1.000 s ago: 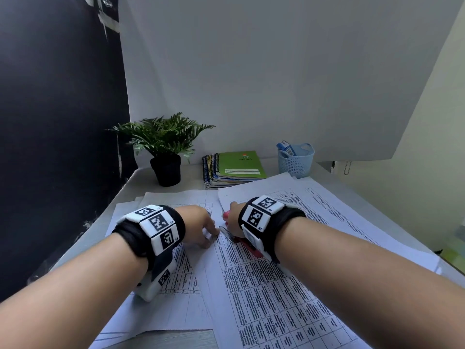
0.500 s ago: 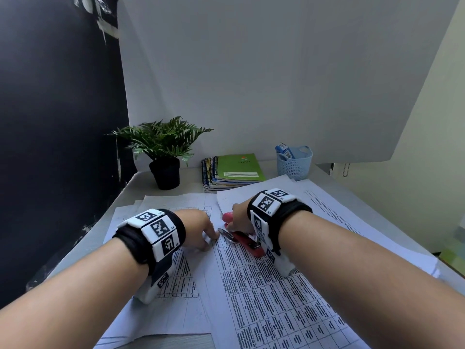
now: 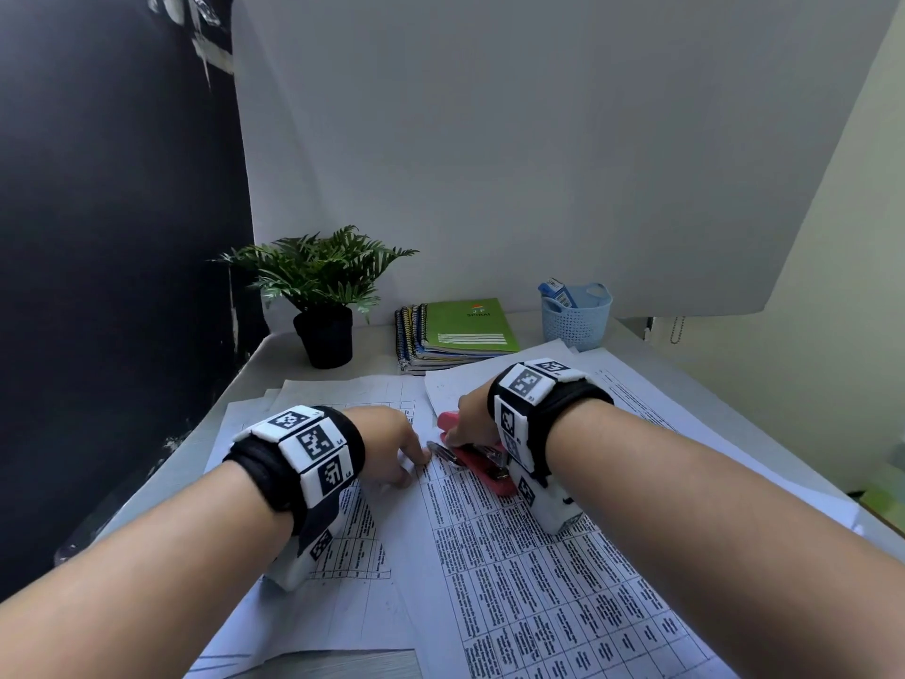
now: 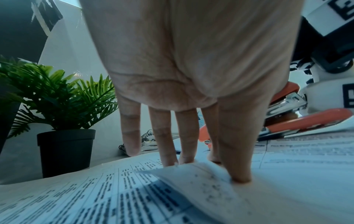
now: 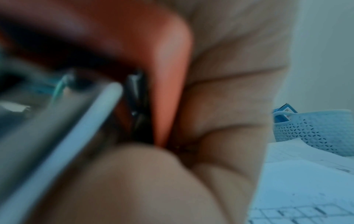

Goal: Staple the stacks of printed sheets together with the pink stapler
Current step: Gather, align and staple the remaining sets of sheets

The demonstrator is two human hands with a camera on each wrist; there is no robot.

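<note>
Stapler lifted open over sheet corner
Right hand (image 3: pixel 467 416) grips pink stapler (image 3: pixel 482 463), top raised higher than 0.5 s ago; left hand (image 3: pixel 392 445) fingers straight, spread, pressing printed sheets (image 3: pixel 514 556).

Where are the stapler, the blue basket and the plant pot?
stapler (image 3: pixel 482 470): head view, pink base beside the right wrist.
blue basket (image 3: pixel 578 325): head view, perforated front wall.
plant pot (image 3: pixel 325 338): head view, black front wall.

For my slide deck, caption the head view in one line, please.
Left hand pins printed sheets while right hand grips the pink stapler.
</note>
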